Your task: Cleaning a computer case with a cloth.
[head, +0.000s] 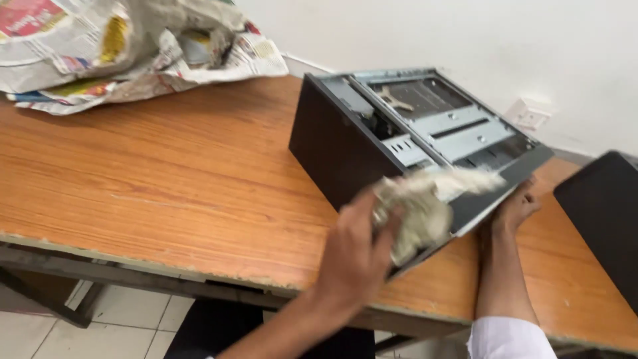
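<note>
Wooden desk against a white wall, crumpled newspaper at the far left. Open computer case sits tilted at centre right, black side panel facing left, bare metal bays inside with no boards visible. Left hand has its grip closed around a pale wadded rag, soft and light, pressed on the case's near edge. Right hand braces the case's near right corner, grip unclear. Case looks stiff, sheet-metal edges likely sharp; hold by the outer frame.
</note>
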